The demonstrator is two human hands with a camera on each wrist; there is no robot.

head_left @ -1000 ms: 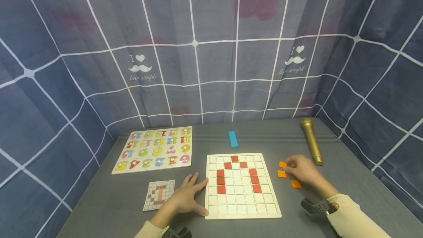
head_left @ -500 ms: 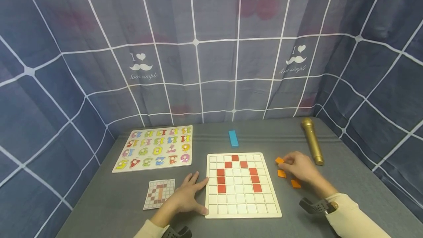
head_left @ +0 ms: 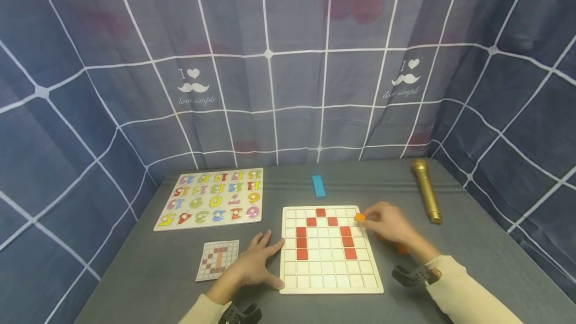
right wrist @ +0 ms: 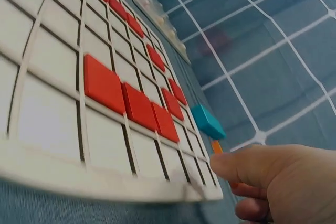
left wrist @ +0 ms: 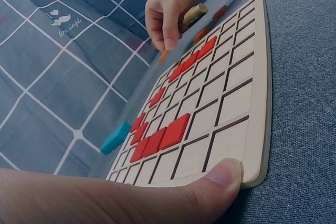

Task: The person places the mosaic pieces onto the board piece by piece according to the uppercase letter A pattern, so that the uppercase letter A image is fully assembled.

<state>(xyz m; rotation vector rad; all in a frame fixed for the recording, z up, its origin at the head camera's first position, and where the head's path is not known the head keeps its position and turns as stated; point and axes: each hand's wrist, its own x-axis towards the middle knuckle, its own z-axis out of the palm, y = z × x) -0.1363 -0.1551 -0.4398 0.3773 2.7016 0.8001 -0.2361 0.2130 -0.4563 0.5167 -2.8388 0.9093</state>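
A cream grid board [head_left: 333, 291] lies flat on the dark table, with several red square tiles [head_left: 347, 241] set in an arch in its cells. My left hand [head_left: 256, 263] has its fingers spread; its thumb [left wrist: 223, 174] touches the board's near left corner. Over the board's far right edge, my right hand [head_left: 388, 223] pinches a small orange tile [head_left: 359, 217] between thumb and fingers. Partly hidden beneath that hand and wrist, loose orange tiles [head_left: 403, 249] lie on the table. To the left of my left hand lies a pattern card [head_left: 218, 260] printed with a small grid.
A number puzzle board [head_left: 212, 199] lies at the back left. Behind the grid board is a blue rectangular block [head_left: 318, 186]. A gold microphone [head_left: 426, 191] lies at the back right. A checked curtain [head_left: 297, 84] encloses the table's back and sides.
My right hand has picked up one orange tile from the table and moved left with it to the board's far right edge. My left hand stays at the board's left side.
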